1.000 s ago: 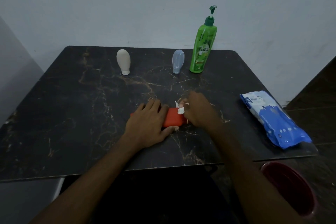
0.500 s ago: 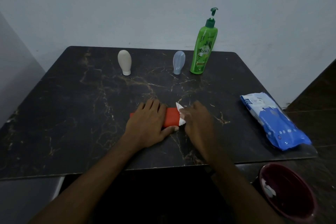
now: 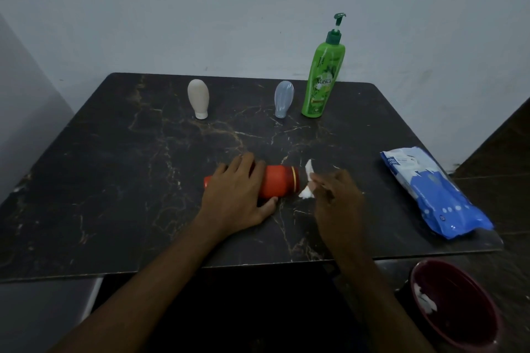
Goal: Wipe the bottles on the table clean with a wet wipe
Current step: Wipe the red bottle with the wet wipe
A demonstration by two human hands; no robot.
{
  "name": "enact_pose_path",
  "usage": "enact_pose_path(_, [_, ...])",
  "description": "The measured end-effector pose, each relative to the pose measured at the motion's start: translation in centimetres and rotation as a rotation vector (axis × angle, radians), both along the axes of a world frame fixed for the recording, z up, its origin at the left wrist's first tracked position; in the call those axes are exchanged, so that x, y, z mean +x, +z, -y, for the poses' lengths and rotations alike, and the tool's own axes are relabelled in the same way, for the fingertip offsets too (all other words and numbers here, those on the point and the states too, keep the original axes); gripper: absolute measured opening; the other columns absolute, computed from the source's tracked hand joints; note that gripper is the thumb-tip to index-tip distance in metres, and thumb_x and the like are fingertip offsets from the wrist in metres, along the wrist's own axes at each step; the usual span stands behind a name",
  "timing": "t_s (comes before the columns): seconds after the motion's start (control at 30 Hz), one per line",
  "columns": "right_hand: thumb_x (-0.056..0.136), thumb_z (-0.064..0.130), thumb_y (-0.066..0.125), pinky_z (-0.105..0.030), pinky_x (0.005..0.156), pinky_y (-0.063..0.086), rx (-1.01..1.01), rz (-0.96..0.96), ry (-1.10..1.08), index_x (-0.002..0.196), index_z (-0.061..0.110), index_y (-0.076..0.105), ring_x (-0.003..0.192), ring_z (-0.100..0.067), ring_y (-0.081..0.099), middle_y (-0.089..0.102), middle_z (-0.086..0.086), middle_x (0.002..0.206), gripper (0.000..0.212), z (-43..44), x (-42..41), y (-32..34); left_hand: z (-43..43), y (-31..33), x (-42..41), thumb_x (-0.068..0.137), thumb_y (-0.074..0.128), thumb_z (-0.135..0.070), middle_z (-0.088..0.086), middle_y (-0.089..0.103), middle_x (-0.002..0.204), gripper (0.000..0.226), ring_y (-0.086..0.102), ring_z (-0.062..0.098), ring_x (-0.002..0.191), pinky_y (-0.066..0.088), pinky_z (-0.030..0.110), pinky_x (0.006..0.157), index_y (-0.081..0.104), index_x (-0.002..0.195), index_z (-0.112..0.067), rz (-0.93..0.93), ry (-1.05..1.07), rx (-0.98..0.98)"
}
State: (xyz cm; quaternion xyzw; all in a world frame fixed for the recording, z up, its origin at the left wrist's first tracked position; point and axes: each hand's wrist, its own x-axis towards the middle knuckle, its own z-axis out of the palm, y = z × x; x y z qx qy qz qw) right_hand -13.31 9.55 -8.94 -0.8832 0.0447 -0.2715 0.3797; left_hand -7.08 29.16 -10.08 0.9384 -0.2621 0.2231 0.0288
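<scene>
An orange bottle [image 3: 279, 184] lies on its side near the middle of the dark marble table [image 3: 114, 180]. My left hand [image 3: 235, 198] presses down on its left part and covers it. My right hand [image 3: 335, 198] pinches a white wet wipe [image 3: 307, 183] just off the bottle's right end. At the back of the table stand a beige tube [image 3: 198, 97], a pale blue tube [image 3: 283, 99] and a tall green pump bottle [image 3: 322, 77].
A blue wet wipe pack [image 3: 433, 195] lies at the table's right edge. A dark red bin [image 3: 456, 306] with used white wipes in it stands on the floor at the lower right. A wall runs behind the table.
My right hand with the wipe has slid right, off the orange bottle's end, so more of the bottle shows. My left hand has stayed on the bottle.
</scene>
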Motion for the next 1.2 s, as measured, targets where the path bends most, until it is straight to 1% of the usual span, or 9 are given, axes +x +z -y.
enact_pose_path(0.1, [0.091, 0.009, 0.063, -0.020, 0.071, 0.050, 0.017, 0.041, -0.011, 0.107, 0.014, 0.071, 0.080, -0.003, 0.056, 0.055, 0.007, 0.096, 0.018, 0.5, -0.6, 0.4, 0.1, 0.0, -0.1, 0.086, 0.055, -0.065, 0.007, 0.063, 0.115, 0.062, 0.064, 0.025, 0.096, 0.051, 0.039, 0.079, 0.054, 0.126, -0.018, 0.030, -0.035, 0.016])
enact_pose_path(0.23, [0.088, 0.005, 0.064, -0.022, 0.066, 0.050, -0.234, 0.090, 0.113, 0.110, 0.010, 0.069, 0.076, -0.007, 0.053, 0.057, 0.000, 0.096, 0.023, 0.0, -0.4, 0.9, 0.0, -0.1, -0.2, 0.091, 0.055, -0.060, 0.005, 0.067, 0.111, 0.055, 0.066, 0.025, 0.089, 0.051, 0.038, 0.075, 0.055, 0.127, -0.019, 0.062, -0.082, 0.053])
enact_pose_path(0.3, [0.086, 0.007, 0.064, -0.022, 0.076, 0.048, -0.423, -0.067, 0.173, 0.120, 0.014, 0.064, 0.087, -0.010, 0.052, 0.054, -0.002, 0.104, 0.035, -0.4, 0.4, 1.5, 0.0, -0.3, -0.3, 0.094, 0.055, -0.057, 0.005, 0.067, 0.109, 0.051, 0.065, 0.025, 0.085, 0.049, 0.038, 0.072, 0.057, 0.126, -0.017, 0.097, -0.102, 0.072])
enact_pose_path(0.47, [0.083, 0.025, 0.070, -0.033, 0.098, 0.037, -0.580, -0.387, 0.169, 0.129, 0.024, 0.056, 0.120, -0.021, 0.041, 0.043, -0.005, 0.134, 0.048, -1.2, 3.4, 3.9, -0.1, -0.4, -0.3, 0.096, 0.057, -0.053, 0.005, 0.068, 0.108, 0.047, 0.066, 0.025, 0.082, 0.051, 0.039, 0.071, 0.060, 0.125, -0.016, 0.137, -0.130, 0.074])
enact_pose_path(0.57, [0.085, 0.023, 0.068, -0.031, 0.097, 0.038, -0.541, -0.369, 0.156, 0.128, 0.020, 0.057, 0.117, -0.020, 0.044, 0.045, -0.005, 0.130, 0.045, -1.1, 2.9, 3.4, -0.1, -0.4, -0.2, 0.097, 0.057, -0.053, 0.004, 0.069, 0.108, 0.047, 0.066, 0.025, 0.082, 0.051, 0.039, 0.072, 0.060, 0.125, -0.016, 0.129, -0.131, 0.064])
enact_pose_path(0.73, [0.085, 0.009, 0.066, -0.024, 0.069, 0.043, -0.375, -0.107, 0.134, 0.119, 0.015, 0.066, 0.083, -0.015, 0.052, 0.053, -0.001, 0.095, 0.035, -1.0, 0.4, 1.0, 0.0, -0.4, -0.2, 0.098, 0.055, -0.051, 0.004, 0.068, 0.107, 0.043, 0.064, 0.024, 0.080, 0.049, 0.039, 0.070, 0.062, 0.121, -0.015, 0.143, -0.144, 0.072])
enact_pose_path(0.83, [0.090, 0.013, 0.060, -0.023, 0.070, 0.036, -0.464, -0.193, 0.141, 0.106, 0.019, 0.069, 0.083, -0.011, 0.048, 0.046, 0.004, 0.093, 0.019, -0.5, 1.8, 2.0, 0.1, -0.3, -0.2, 0.098, 0.058, -0.047, 0.004, 0.068, 0.103, 0.036, 0.064, 0.024, 0.076, 0.047, 0.036, 0.068, 0.062, 0.115, -0.016, 0.155, -0.150, 0.070])
enact_pose_path(1.0, [0.097, 0.020, 0.055, -0.024, 0.080, 0.045, -0.308, -0.283, 0.191, 0.108, 0.017, 0.070, 0.090, -0.011, 0.054, 0.054, 0.000, 0.104, 0.019, 0.1, 2.0, 2.4, 0.3, -0.3, -0.6, 0.095, 0.055, -0.039, 0.005, 0.067, 0.099, 0.027, 0.066, 0.025, 0.072, 0.050, 0.035, 0.060, 0.052, 0.113, -0.020, 0.055, -0.146, 0.046])
enact_pose_path(1.2, [0.092, 0.014, 0.064, -0.009, 0.065, 0.042, -0.208, -0.063, 0.163, 0.119, 0.020, 0.069, 0.073, -0.002, 0.051, 0.053, 0.006, 0.087, 0.028, -0.1, -0.3, -0.3, 0.7, -0.1, -0.5, 0.092, 0.047, -0.058, 0.004, 0.070, 0.101, 0.047, 0.065, 0.024, 0.085, 0.047, 0.038, 0.074, 0.052, 0.117, -0.019, -0.016, -0.045, 0.120])
